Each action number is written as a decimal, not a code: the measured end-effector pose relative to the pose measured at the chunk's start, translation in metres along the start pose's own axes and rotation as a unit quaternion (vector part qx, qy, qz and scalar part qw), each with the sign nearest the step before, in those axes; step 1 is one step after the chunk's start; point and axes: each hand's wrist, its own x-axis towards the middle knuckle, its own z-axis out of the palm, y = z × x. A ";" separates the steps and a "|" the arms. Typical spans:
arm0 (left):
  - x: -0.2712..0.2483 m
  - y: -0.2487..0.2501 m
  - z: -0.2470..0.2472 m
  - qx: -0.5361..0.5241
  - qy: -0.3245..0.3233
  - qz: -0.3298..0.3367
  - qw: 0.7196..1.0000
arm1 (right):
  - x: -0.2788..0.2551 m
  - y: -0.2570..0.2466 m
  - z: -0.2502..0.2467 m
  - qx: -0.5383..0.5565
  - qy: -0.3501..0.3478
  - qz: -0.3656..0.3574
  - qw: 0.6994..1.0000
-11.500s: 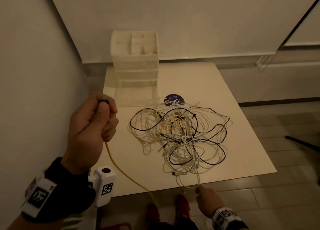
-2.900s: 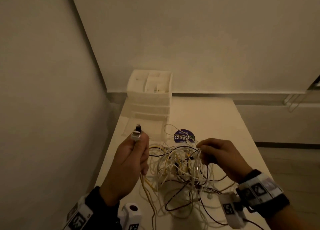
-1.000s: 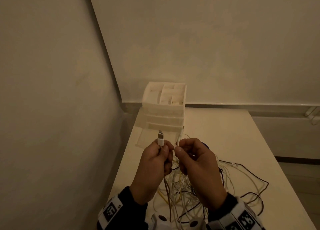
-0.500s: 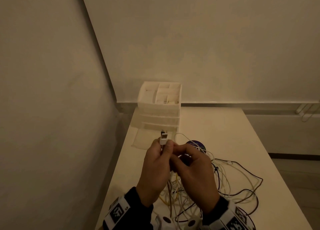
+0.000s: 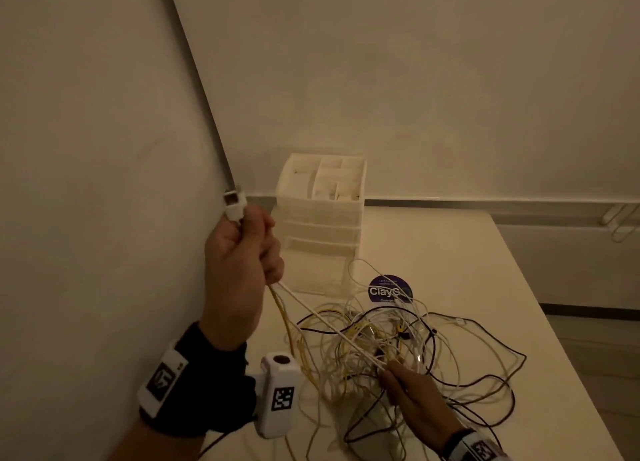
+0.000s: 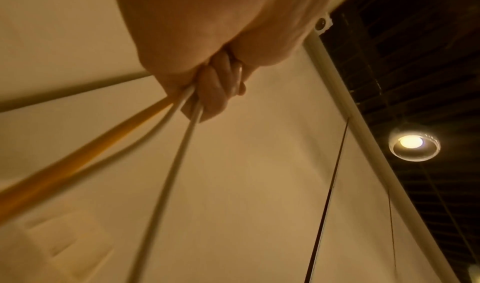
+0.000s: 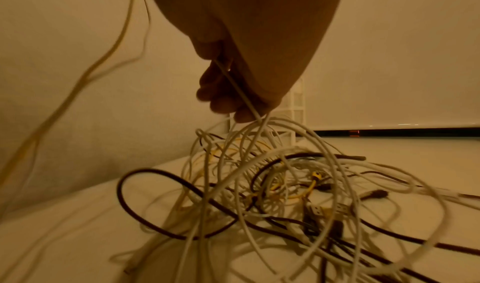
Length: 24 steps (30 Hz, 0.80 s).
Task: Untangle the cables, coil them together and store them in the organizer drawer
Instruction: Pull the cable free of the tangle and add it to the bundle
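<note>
The left hand (image 5: 239,263) has a closed grip around several cable ends: a white connector (image 5: 234,204) sticks up out of the fist, and a white cable (image 5: 332,329), a yellow cable (image 5: 282,316) and another pale strand leave the bottom of it. The left wrist view shows the fingers (image 6: 215,86) curled round these strands. The right hand (image 5: 415,394) has a narrow pinching grip on the same white cable, low over the tangle (image 5: 391,349).

Half a second ago both hands were pressed together in front of the organizer (image 5: 322,218), fingers working at one spot. Now they are well apart: the left hand has risen toward the left wall, and the right has dropped to the near edge of the heap. The white cable between them is pulled straight, its long axis running diagonally from upper left, at the left fist, down to lower right, at the right fingertips. The connector points up and slightly left.

The remaining white, yellow and dark cables lie in a loose knot on the counter (image 5: 467,252), partly over a round dark sticker (image 5: 384,289). The organizer stands at the back left of the counter, its lowest drawer (image 5: 322,270) pulled out toward the tangle.
</note>
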 end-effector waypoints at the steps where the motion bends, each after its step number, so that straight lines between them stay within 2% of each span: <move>1: -0.004 -0.002 0.000 0.029 -0.028 0.000 0.999 | 0.001 0.003 -0.003 -0.002 0.004 0.012 1.000; 3: -0.018 -0.011 0.003 0.161 -0.119 0.006 0.980 | 0.005 -0.005 -0.014 0.010 0.018 0.011 1.000; 5: -0.031 -0.028 0.012 0.285 -0.232 0.006 0.930 | 0.011 -0.027 -0.030 0.015 0.026 -0.026 0.999; 6: -0.037 -0.038 0.017 0.323 -0.265 -0.003 0.909 | 0.014 -0.041 -0.039 0.009 0.024 -0.051 0.998; 9: -0.043 -0.063 0.031 0.393 -0.279 -0.015 0.876 | 0.026 -0.073 -0.060 0.016 0.017 -0.098 0.995; 12: -0.039 -0.077 0.041 0.465 -0.272 0.005 0.842 | 0.032 -0.089 -0.077 0.065 0.025 -0.111 0.991; 16: -0.032 -0.079 0.048 0.478 -0.261 0.008 0.839 | 0.025 -0.090 -0.085 0.140 0.021 -0.087 0.986; 20: -0.024 -0.072 0.051 0.491 -0.221 0.056 0.841 | 0.027 -0.072 -0.071 0.146 0.030 -0.075 0.986; 21: -0.022 -0.068 0.053 0.479 -0.199 0.070 0.852 | 0.030 -0.063 -0.064 0.119 0.028 -0.072 0.990; 24: -0.013 -0.048 0.057 0.383 -0.100 0.093 0.913 | 0.033 -0.028 -0.036 0.056 0.000 -0.047 0.997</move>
